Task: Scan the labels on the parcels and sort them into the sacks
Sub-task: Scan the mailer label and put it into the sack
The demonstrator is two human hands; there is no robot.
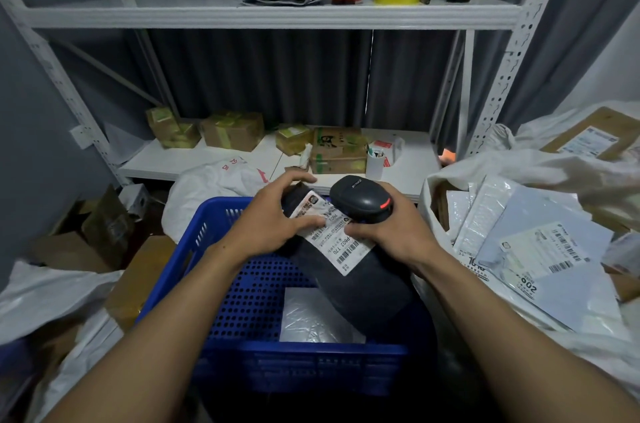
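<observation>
scanner (362, 202) handle was hidden inside right hand (388, 235). label (337, 242) fine print was too small to read. black parcel (363, 284) covered corner of silver mailer (311, 318). right sack (554, 173) rim was blurred, its far side cut off by frame edge.

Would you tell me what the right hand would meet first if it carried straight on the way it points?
Most likely the black parcel: the right hand, gripping the scanner, points forward-left across its label, toward the left hand. Depth is unclear.

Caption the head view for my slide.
Left hand holds black parcel over blue crate; right hand aims scanner at its label.
</observation>
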